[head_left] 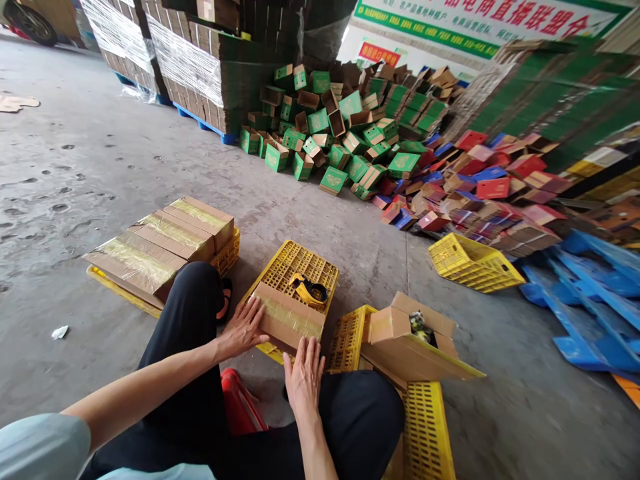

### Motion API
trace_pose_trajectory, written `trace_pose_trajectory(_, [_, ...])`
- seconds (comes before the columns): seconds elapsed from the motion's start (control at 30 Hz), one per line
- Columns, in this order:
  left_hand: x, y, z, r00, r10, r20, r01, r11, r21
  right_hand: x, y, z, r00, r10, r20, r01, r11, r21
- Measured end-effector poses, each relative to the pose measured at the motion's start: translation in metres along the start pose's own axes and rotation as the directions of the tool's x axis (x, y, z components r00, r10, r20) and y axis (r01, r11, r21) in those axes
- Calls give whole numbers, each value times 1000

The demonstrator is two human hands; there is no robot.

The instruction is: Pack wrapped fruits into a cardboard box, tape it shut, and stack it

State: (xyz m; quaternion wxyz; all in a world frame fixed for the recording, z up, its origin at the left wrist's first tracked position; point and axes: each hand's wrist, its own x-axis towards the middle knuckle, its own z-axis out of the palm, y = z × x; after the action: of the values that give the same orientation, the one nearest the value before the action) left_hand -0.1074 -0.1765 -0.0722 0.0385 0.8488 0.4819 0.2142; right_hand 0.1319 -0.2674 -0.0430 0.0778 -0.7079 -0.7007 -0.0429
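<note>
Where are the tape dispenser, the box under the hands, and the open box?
tape dispenser (310, 291), head view, on its yellow body.
taped box (290, 320), head view, on its taped top.
open box (400, 347), head view, on its side wall.

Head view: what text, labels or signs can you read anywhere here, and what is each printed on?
"电商直播联盟" in red characters, partly cut off by the top edge: white and green banner on the back wall.
White characters on the banner's green stripe: too small to read.
Small red sign below it: yellow characters, blurred.
Green cartons in the pile: pale print, unreadable.
Taped carton under both hands: no text visible.
</note>
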Motion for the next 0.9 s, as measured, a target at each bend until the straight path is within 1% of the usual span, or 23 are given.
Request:
trace_pose_trajectory(0.07, [2, 6, -1, 998, 56, 29, -54, 997, -49, 3, -3, 0, 999, -41, -16, 41, 999, 7])
trace_pose_trajectory(0.17, [8, 14, -5, 993, 99, 69, -90, 989, -118, 15, -11, -3, 992, -114, -46, 115, 993, 33])
trace_pose_trajectory(0.3, [19, 22, -14, 983, 130, 131, -111, 984, -141, 32, -21, -11, 990, -117, -84, 124, 990, 74])
trace_pose_trajectory(0.4, [26, 25, -23, 977, 134, 167, -114, 986, -126, 38, -21, -13, 987, -136, -86, 144, 985, 93])
trace_pose_trajectory(0.57, [29, 27, -33, 967, 158, 198, -135, 983, -123, 36, -12, -11, 975, -192, -110, 203, 975, 93])
trace_pose_trajectory(0.63, [28, 27, -33, 965, 168, 200, -142, 980, -139, 35, -14, -11, 978, -181, -101, 191, 976, 101])
trace_pose_trajectory(0.73, [27, 27, -29, 968, 168, 188, -140, 978, -155, 35, -20, -12, 983, -155, -94, 166, 978, 126])
trace_pose_trajectory(0.9, [29, 25, -15, 973, 201, 110, -180, 968, -175, 40, -28, -8, 974, -196, -112, 210, 968, 134])
